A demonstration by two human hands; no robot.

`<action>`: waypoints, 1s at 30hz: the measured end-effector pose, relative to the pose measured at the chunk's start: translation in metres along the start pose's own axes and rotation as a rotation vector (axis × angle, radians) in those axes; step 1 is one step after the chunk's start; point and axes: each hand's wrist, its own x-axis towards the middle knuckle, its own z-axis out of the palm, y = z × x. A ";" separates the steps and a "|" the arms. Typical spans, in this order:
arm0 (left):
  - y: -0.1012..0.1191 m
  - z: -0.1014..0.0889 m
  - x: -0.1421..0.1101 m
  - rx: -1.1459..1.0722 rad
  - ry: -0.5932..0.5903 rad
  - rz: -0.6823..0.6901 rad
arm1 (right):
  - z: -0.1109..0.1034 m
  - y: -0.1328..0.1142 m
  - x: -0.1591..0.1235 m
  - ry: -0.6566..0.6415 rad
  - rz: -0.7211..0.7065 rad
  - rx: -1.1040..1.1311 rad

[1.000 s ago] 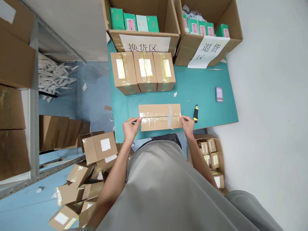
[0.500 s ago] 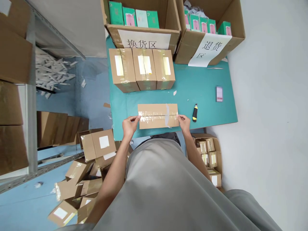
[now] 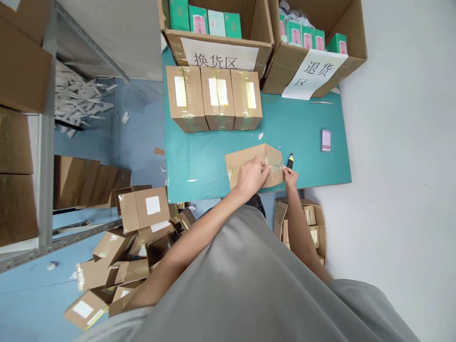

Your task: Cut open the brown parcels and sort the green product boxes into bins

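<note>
A cardboard box with clear tape along it lies tilted near the front edge of the green table, an end face and its seam turned partly toward me. My left hand reaches across the top with curled fingers gripping at the seam, hiding part of the box. At the right end, my right hand pinches the box's edge; whether loose tape is between the fingertips is too small to tell. Just beyond that hand lies a black and yellow utility knife, its lower part hidden.
Three taped cartons stand in a row behind. Two large open boxes with paper signs hold green packages at the back. A small pixelated item lies at right. Discarded cartons heap on the floor; a metal shelf stands left.
The box has shifted right and turned, showing its end face. My left hand has moved from its left end onto the top near the right end. My right hand has moved right, beside the knife.
</note>
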 end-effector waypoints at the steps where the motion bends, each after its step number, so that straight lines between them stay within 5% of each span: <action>1: 0.013 0.010 0.006 0.030 -0.020 0.008 | 0.000 0.000 0.004 0.000 0.019 -0.006; 7: 0.051 0.039 0.023 0.111 -0.130 -0.002 | 0.000 0.009 0.009 0.003 0.096 0.006; 18: 0.035 0.022 0.016 0.063 -0.104 0.027 | -0.001 0.012 -0.002 -0.011 0.078 -0.010; 23: -0.021 -0.014 0.003 0.012 -0.007 -0.001 | -0.004 0.006 -0.012 -0.032 0.034 0.007; 30: -0.144 -0.075 -0.025 0.089 0.159 -0.397 | 0.038 -0.015 -0.052 -0.155 -0.058 0.090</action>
